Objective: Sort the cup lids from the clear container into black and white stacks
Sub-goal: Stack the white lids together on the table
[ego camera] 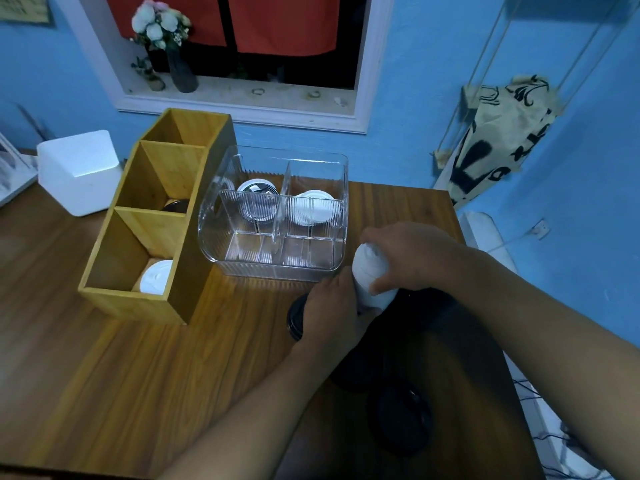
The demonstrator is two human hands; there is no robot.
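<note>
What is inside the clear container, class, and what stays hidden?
In the clear container, rear sections hold lids: a white-rimmed pile with black showing on the left, white lids on the right. Front sections look empty. Ribbed walls hide how many lids.

Clear ribbed container (249,261) upright mid-table, with a white-rimmed, dark-centred lid (258,195) in the back compartment at 11 o'clock and a plain white lid (313,206) in the one at 1 o'clock. Short white stack (372,275) tipped on its side just off the container's 5 o'clock corner, black stack (295,318) edge-on near its 8 o'clock. More black lids (405,420) flat on the table around 6 o'clock, too shadowy to count.
</note>
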